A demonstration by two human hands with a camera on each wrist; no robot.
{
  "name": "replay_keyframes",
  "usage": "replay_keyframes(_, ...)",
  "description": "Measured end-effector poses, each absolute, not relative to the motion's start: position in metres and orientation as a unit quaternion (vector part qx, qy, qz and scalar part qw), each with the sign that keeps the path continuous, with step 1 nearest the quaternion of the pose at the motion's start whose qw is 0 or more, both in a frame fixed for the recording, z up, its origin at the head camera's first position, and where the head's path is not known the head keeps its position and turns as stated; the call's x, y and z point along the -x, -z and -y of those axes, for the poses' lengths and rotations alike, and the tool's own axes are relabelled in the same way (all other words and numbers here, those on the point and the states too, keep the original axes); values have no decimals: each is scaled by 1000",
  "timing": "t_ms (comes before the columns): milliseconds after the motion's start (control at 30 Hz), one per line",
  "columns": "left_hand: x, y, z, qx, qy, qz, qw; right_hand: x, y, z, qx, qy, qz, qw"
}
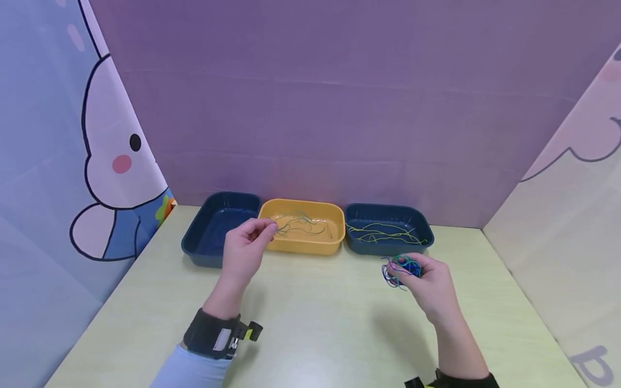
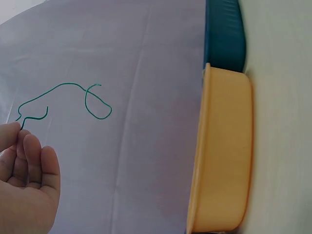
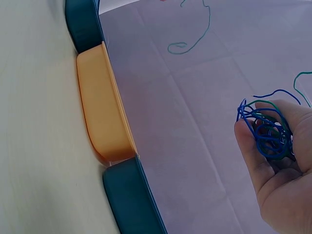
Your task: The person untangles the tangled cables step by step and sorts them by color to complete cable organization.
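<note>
My left hand [image 1: 246,245] pinches one thin green strand [image 2: 63,84] between thumb and forefinger, raised in front of the yellow bin [image 1: 303,248]. The strand loops out past the fingertips and its far end hangs free. In my right hand [image 1: 436,288] is a loose tangle of blue and green strands [image 3: 273,136], with a purple bit also showing in the head view. Fingers and thumb curl round that tangle, in front of the right dark blue bin [image 1: 388,249]. Greenish strands [image 1: 310,229] show within the yellow bin's outline; yellow strands [image 1: 383,233] lie in the right bin.
Another dark blue bin [image 1: 204,258] stands at the left end, making a row of three along the back of the pale table [image 1: 310,323]. Behind the row rises a purple cloth wall [image 1: 339,108]. Printed cartoon panels [image 1: 116,161] flank the table.
</note>
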State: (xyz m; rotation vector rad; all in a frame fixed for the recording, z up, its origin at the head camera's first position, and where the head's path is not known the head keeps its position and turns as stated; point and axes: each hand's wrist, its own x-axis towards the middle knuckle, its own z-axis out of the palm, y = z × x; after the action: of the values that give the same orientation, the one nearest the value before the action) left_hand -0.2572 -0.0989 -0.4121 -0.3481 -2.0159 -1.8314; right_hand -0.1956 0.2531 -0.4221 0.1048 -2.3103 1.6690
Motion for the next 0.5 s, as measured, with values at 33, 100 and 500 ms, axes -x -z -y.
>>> replay_keyframes(33, 258, 414, 97, 126, 651, 723, 195, 196, 422, -253, -36, -582, 800, 144)
replay_keyframes(100, 262, 416, 94, 132, 641, 731, 195, 196, 422, -253, -35, -583, 799, 143)
replay_keyframes(500, 299, 412, 81, 150, 530, 812, 191, 195, 421, -254, -32, -580, 802, 138)
